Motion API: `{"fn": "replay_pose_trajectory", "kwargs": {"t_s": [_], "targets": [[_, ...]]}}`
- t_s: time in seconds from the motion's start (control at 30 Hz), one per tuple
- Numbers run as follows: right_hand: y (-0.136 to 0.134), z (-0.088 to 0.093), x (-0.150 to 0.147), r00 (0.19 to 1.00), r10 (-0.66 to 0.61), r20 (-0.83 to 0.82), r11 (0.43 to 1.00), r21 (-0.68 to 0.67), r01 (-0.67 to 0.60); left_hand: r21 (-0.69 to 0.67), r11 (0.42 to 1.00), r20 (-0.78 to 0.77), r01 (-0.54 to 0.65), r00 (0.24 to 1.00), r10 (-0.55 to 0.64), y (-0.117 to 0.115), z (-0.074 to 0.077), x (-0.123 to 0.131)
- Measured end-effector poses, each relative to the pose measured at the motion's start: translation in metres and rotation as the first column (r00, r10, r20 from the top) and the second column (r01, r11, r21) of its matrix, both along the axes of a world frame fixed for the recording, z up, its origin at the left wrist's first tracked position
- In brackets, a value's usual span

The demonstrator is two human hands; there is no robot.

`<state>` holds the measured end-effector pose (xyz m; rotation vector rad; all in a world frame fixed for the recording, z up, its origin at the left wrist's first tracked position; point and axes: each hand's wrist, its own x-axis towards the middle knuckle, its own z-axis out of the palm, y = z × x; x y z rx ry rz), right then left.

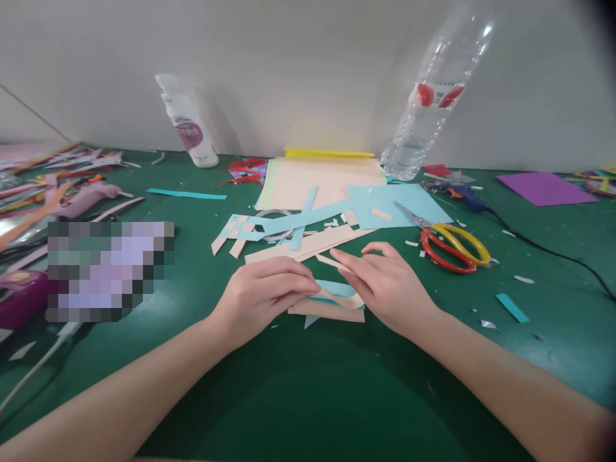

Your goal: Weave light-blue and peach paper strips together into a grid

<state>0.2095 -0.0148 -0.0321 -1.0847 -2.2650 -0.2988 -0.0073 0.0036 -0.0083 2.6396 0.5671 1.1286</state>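
Green counter [308,398] against a pale wall. The peach and blue paper strips [337,309] lie flat, left of and nearer than the scissors [452,247], long axis running left to right. The left hand [262,292] pinches their left end. The right hand [385,282] grips their right end.

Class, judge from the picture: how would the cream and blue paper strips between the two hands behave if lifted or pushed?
Probably floppy: the paper strips are thin, and one end lifts off by the right hand. Likely very light, so a nudge from the left hand would slide them across the table. Perhaps easily creased, being narrow.
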Motion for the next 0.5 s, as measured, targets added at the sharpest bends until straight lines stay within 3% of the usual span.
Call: {"fn": "replay_pose_trajectory", "kwargs": {"t_s": [0.1,0.23,0.5], "targets": [[-0.0004,0.0014,-0.0002,0.997,0.041,0.065,0.997,0.057,-0.045,0.030,0.995,0.004,-0.100,0.995,0.100,-0.0013,-0.0004,-0.0004],[-0.0001,0.0031,0.0000,0.994,0.062,0.093,0.996,0.060,-0.068,-0.040,0.972,-0.009,-0.233,0.972,0.233,-0.0036,-0.0008,-0.0001],[0.0000,0.0033,0.0012,0.979,0.085,0.187,0.989,0.105,-0.106,-0.012,0.985,-0.006,-0.175,0.985,0.175,-0.0023,0.0002,0.0012]]}}
